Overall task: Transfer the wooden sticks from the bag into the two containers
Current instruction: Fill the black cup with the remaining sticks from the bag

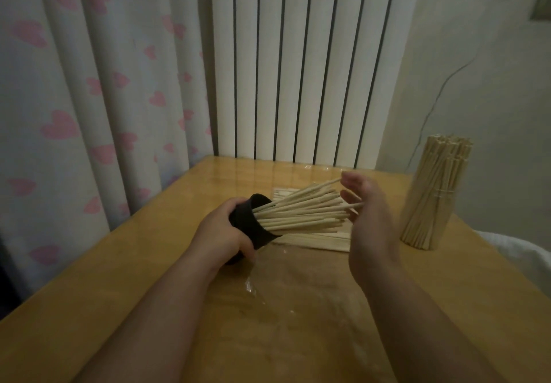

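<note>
Tabletop (134, 278) — left hand (222, 233) grips tipped cup (253, 224), well off edges.

Heart-print curtain (89, 99), white radiator (298, 63), wooden table (119, 287).

black container (253, 229) tipped sideways, sticks (301, 214) fanning out; second bundle (432, 194) upright, perhaps in clear container.

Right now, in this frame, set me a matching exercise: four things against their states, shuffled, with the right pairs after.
Things:
1. black cup
2. right hand
3. tall stick bundle
4. loose sticks

States:
A. standing upright on the table
B. lying flat on the table
C. tilted, gripped by the left hand
D. open, palm at the ends of the cup's sticks

Pairs: 1-C, 2-D, 3-A, 4-B
</note>
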A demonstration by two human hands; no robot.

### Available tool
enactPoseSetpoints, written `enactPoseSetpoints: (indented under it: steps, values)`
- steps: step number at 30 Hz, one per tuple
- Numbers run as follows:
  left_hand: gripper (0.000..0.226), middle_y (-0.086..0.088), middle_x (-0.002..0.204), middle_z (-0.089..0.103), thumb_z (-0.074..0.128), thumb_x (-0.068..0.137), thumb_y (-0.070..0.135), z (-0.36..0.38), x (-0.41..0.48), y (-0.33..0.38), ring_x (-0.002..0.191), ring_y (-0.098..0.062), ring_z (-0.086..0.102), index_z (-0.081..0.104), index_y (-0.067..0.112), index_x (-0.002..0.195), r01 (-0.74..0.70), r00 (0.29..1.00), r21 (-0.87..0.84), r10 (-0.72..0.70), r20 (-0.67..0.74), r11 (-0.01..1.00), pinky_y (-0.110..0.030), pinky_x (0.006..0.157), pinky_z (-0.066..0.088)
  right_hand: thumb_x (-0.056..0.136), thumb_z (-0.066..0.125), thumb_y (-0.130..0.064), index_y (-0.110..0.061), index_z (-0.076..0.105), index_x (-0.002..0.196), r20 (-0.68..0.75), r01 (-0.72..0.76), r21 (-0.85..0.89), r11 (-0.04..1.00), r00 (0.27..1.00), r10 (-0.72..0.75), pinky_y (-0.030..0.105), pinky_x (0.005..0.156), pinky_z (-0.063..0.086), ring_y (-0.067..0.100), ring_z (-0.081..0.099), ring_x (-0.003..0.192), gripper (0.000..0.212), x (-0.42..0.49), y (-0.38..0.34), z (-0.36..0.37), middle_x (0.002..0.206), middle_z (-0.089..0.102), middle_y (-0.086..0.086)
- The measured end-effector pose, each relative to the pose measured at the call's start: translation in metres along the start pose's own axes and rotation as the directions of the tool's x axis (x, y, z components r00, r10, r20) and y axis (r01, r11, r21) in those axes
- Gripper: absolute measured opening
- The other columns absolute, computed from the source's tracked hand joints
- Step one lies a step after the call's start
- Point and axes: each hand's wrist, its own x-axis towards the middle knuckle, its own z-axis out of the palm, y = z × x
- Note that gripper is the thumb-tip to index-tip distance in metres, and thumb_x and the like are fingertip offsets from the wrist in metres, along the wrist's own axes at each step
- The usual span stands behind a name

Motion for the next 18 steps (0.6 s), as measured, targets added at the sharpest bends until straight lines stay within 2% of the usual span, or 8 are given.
enactPoseSetpoints:
  steps: [2, 4, 5, 8, 10, 12, 15, 18]
  values:
    - [0.089, 0.009, 0.115, 0.055, 0.08, 0.057, -0.016, 0.0001, -0.0005, 0.0004, 0.112, -0.021, 0.048, 0.052, 0.044, 0.116, 0.001, 1.0, -0.008, -0.001, 0.006, 1.0, -0.025, 0.064, 0.043, 0.102, 0.05, -0.023, -0.038, 0.056, 0.125, 0.08, 0.025, -0.069, 0.997, 0.997, -0.019, 0.024, 0.076, 0.05, 0.004, 0.057, 0.105, 0.028, -0.0036, 0.0015, 0.0035, 0.121, 0.058, -0.014]
    - [0.088, 0.007, 0.117, 0.057, 0.08, 0.056, -0.016, -0.0002, -0.0001, -0.0003, 0.113, -0.022, 0.049, 0.053, 0.043, 0.116, -0.001, 1.0, -0.014, 0.001, 0.004, 1.0, -0.026, 0.065, 0.044, 0.098, 0.06, -0.023, -0.041, 0.046, 0.137, 0.092, 0.046, -0.088, 0.995, 0.995, -0.038, 0.024, 0.08, 0.05, 0.007, 0.053, 0.115, 0.046, -0.0037, 0.0038, 0.0027, 0.131, 0.053, -0.014]
    - [0.088, 0.006, 0.118, 0.057, 0.08, 0.055, -0.016, -0.0004, 0.0, -0.0005, 0.114, -0.023, 0.049, 0.054, 0.042, 0.117, -0.001, 1.0, -0.013, 0.001, 0.0, 1.0, -0.027, 0.067, 0.045, 0.098, 0.059, -0.027, -0.04, 0.045, 0.138, 0.081, 0.056, -0.105, 0.993, 0.996, -0.048, 0.025, 0.082, 0.05, 0.007, 0.052, 0.115, 0.045, -0.0034, 0.0033, 0.002, 0.132, 0.053, -0.014]
    - [0.089, 0.006, 0.119, 0.057, 0.08, 0.055, -0.016, -0.0001, 0.0002, -0.0004, 0.114, -0.024, 0.049, 0.054, 0.041, 0.119, 0.005, 1.0, -0.009, -0.005, 0.001, 1.0, -0.03, 0.072, 0.047, 0.106, 0.041, -0.034, -0.039, 0.057, 0.123, 0.067, 0.04, -0.092, 0.995, 0.997, -0.034, 0.019, 0.072, 0.044, -0.006, 0.058, 0.093, 0.024, -0.0057, -0.0019, 0.0015, 0.108, 0.06, -0.019]
    - [0.088, 0.006, 0.119, 0.057, 0.08, 0.056, -0.016, 0.0003, -0.0002, -0.0003, 0.114, -0.023, 0.049, 0.053, 0.042, 0.117, 0.006, 1.0, -0.02, -0.006, -0.002, 1.0, -0.029, 0.07, 0.046, 0.107, 0.034, -0.032, -0.042, 0.06, 0.108, 0.065, 0.048, -0.113, 0.992, 0.997, -0.04, 0.018, 0.069, 0.04, -0.018, 0.056, 0.082, 0.028, -0.0061, -0.0033, 0.0009, 0.097, 0.059, -0.023]
    - [0.088, 0.006, 0.118, 0.058, 0.079, 0.056, -0.016, 0.0003, -0.0003, -0.0007, 0.114, -0.023, 0.051, 0.054, 0.042, 0.116, 0.003, 1.0, -0.036, -0.004, -0.008, 0.999, -0.027, 0.066, 0.045, 0.108, 0.031, -0.031, -0.043, 0.06, 0.112, 0.065, 0.075, -0.139, 0.987, 0.996, -0.066, 0.018, 0.077, 0.041, -0.018, 0.055, 0.092, 0.032, -0.0065, -0.0034, 0.0008, 0.102, 0.059, -0.026]
    - [0.088, 0.005, 0.12, 0.058, 0.08, 0.056, -0.016, 0.0005, -0.001, -0.0006, 0.114, -0.024, 0.051, 0.053, 0.042, 0.117, 0.005, 1.0, -0.039, -0.006, -0.017, 0.999, -0.027, 0.066, 0.045, 0.108, 0.029, -0.037, -0.035, 0.047, 0.144, 0.155, 0.137, -0.25, 0.958, 0.983, -0.1, 0.026, 0.102, 0.036, -0.003, 0.043, 0.126, 0.04, -0.0064, -0.0001, -0.0006, 0.133, 0.049, -0.022]
    - [0.088, 0.006, 0.118, 0.057, 0.079, 0.057, -0.016, 0.0015, -0.001, 0.0001, 0.113, -0.024, 0.05, 0.053, 0.043, 0.118, 0.013, 1.0, -0.034, -0.013, -0.016, 0.999, -0.028, 0.066, 0.045, 0.106, 0.029, -0.044, -0.032, 0.043, 0.148, 0.266, 0.202, -0.324, 0.924, 0.957, -0.116, 0.018, 0.103, 0.03, -0.007, 0.034, 0.131, 0.045, -0.0083, 0.0046, -0.0006, 0.145, 0.042, -0.02]
